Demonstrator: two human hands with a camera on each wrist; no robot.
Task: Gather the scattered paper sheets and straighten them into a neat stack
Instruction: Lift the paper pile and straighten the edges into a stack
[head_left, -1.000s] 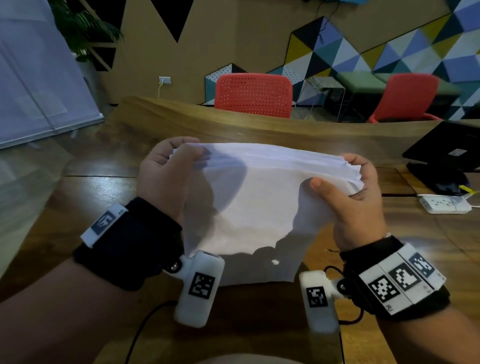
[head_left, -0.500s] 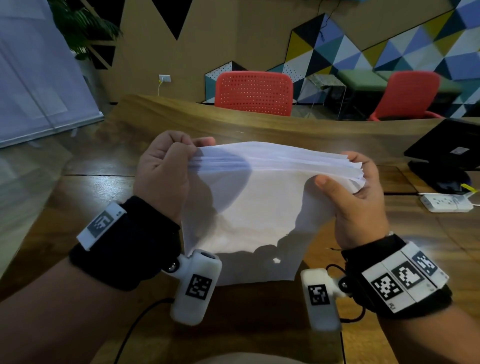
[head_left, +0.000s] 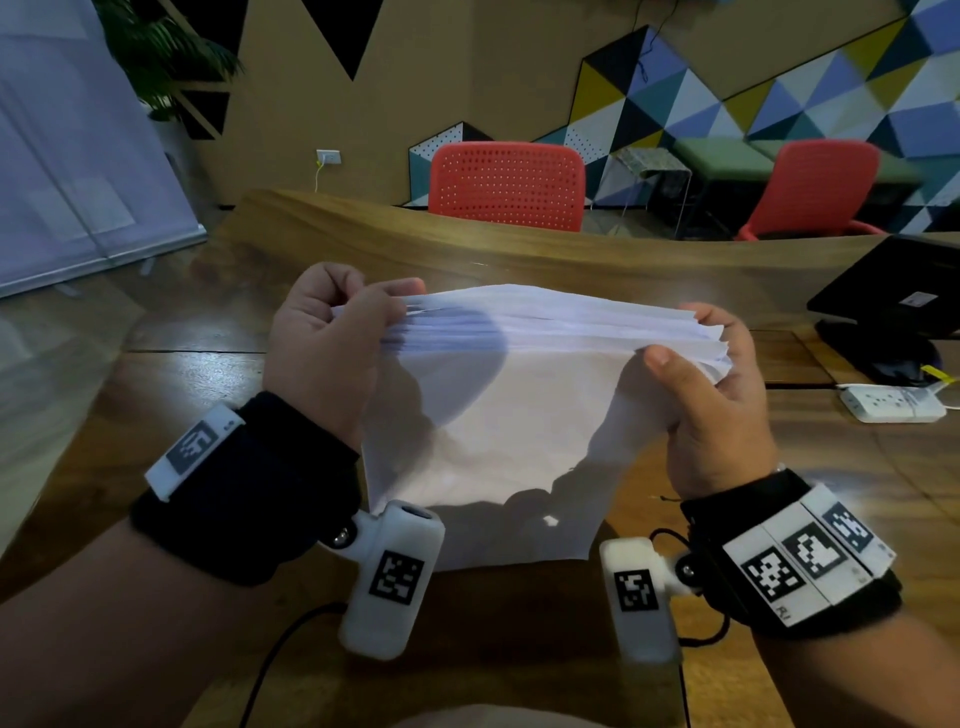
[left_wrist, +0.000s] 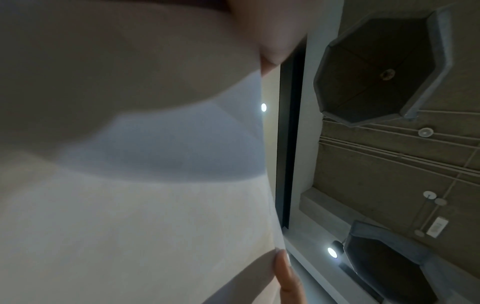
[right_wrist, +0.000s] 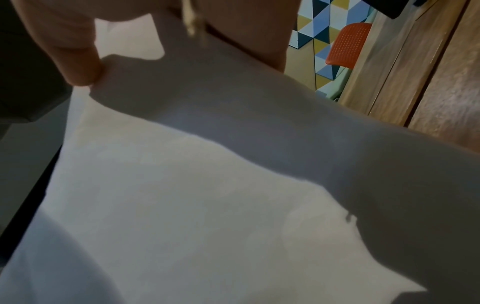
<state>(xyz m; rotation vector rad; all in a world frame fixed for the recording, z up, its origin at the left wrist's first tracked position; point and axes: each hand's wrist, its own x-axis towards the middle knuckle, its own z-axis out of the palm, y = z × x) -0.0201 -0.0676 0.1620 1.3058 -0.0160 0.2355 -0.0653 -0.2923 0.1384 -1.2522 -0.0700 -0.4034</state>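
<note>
A bundle of white paper sheets (head_left: 509, 415) stands upright on its lower edge on the wooden table (head_left: 857, 493). Its top edges are fanned and uneven. My left hand (head_left: 353, 332) grips the upper left corner, thumb on the near face. At the upper right corner my right hand (head_left: 701, 364) holds the bundle with its thumb across the front sheet. The left wrist view is mostly filled by the paper (left_wrist: 145, 205). The right wrist view shows the paper (right_wrist: 207, 195) with a fingertip (right_wrist: 80, 67) on its edge.
A white power strip (head_left: 891, 402) and a black device on a stand (head_left: 893, 301) sit on the table at the right. Red chairs (head_left: 506, 184) stand behind the far table edge. A cable (head_left: 275, 654) runs near the front edge.
My left hand has shifted slightly up and its fingers have curled tighter on the left corner. The top edges of the sheets look a little more level. The right hand has barely moved.
</note>
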